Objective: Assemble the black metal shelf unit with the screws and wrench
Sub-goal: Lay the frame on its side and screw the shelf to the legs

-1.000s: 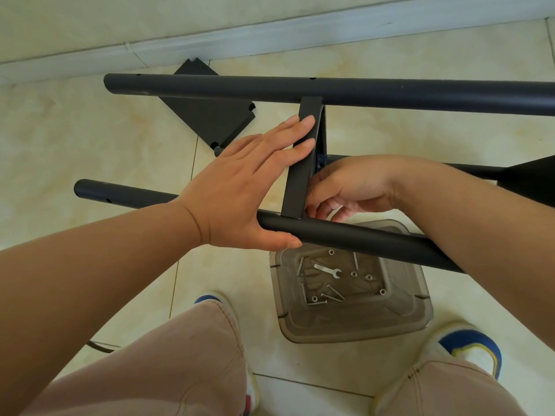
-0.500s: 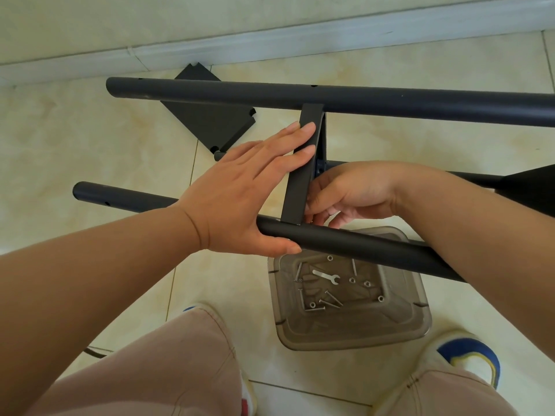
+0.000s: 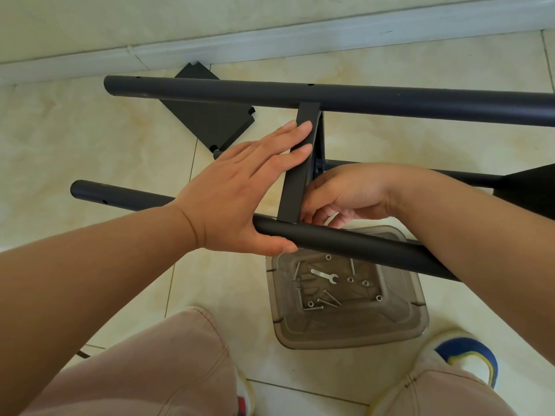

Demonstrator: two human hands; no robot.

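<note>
Nearest the camera are the person's pink-trousered knees (image 3: 156, 367) and two shoes, the right shoe (image 3: 468, 355) blue and yellow at the toe. Between the feet, on the tiled floor (image 3: 75, 145), sits a clear plastic tray (image 3: 399, 331) that holds loose screws (image 3: 329, 298), nuts and a small flat wrench (image 3: 324, 275).

Just above the tray runs the near black tube (image 3: 360, 243) of the shelf frame. The left hand (image 3: 240, 193) lies flat and extended: its thumb sits under this tube, and its straight fingers press against the side of the black crossbar (image 3: 295, 181) that spans from the near tube to the far tube (image 3: 390, 99). The right hand (image 3: 345, 193) is on the other side of the crossbar, its fingers curled in at the joint where crossbar meets near tube; whether they pinch a screw there cannot be told, since the fingertips are hidden.

Beyond the hands a thinner rod (image 3: 468, 177) runs off to the right, toward a black panel (image 3: 534, 193) at the frame edge. Farther back a separate flat black shelf plate (image 3: 210, 121) lies on the floor, partly under the far tube, near the white skirting (image 3: 270, 40) of the wall
</note>
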